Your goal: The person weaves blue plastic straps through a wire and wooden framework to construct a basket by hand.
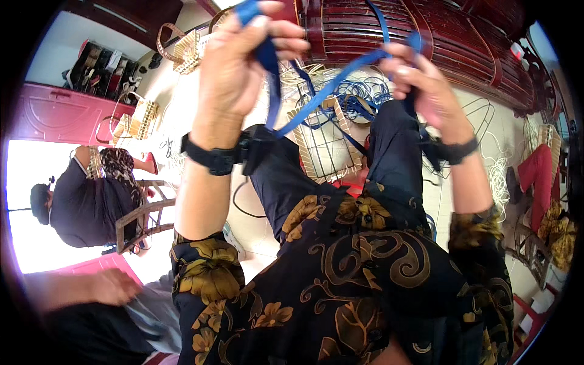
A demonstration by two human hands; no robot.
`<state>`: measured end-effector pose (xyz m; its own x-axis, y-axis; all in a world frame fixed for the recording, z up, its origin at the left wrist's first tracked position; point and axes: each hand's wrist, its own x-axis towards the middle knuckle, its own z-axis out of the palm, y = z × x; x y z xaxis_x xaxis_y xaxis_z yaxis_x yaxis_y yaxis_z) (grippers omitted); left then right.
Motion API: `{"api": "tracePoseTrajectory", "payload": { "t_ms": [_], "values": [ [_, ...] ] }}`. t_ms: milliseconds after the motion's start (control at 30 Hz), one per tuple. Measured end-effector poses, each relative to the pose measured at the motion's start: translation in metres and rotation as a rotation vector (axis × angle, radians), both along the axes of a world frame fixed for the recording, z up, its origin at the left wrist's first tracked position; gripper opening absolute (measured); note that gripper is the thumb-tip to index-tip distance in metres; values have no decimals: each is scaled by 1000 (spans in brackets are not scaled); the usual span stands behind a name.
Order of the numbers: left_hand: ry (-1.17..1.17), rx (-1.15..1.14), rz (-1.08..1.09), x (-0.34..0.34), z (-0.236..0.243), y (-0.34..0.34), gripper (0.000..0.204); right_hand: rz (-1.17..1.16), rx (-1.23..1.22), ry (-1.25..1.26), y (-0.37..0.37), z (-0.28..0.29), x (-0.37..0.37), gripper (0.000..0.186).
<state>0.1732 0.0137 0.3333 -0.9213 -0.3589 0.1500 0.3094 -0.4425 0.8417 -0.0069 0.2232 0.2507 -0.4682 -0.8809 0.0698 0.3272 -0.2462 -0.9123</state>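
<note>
High in front of me, my left hand (240,64) pinches a flat blue strap (325,97) between thumb and fingers, slightly smeared by motion. My right hand (426,82) grips another stretch of blue strap, which dips in a loose curve between both hands. Below them, between my knees, stands a black wire basket frame (322,143) with tan strip wrapped along its edges. One blue strap runs down towards this frame. Behind it a tangle of blue straps (359,100) lies on the floor.
A dark red slatted wooden bench (371,39) stands ahead. Partly woven baskets (143,118) sit at the left, near a seated person (91,201). Pale cord coils (500,182) lie at the right, beside another person's red-clad leg (538,176). Another person's hand (115,287) is at lower left.
</note>
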Motion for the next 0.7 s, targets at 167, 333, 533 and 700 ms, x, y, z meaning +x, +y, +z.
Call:
{"api": "tracePoseTrajectory", "payload": {
  "t_ms": [167,333,533,700],
  "values": [
    [214,93,-167,-5,0,10,32,367,88,124,-70,27,79,49],
    [485,330,-124,49,32,-72,28,60,-85,304,-13,16,14,26],
    [460,637,263,95,17,-133,22,-742,265,405,205,12,-123,32],
    [346,839,241,126,-37,-202,13,-1275,598,940,462,23,-170,31]
  ]
}}
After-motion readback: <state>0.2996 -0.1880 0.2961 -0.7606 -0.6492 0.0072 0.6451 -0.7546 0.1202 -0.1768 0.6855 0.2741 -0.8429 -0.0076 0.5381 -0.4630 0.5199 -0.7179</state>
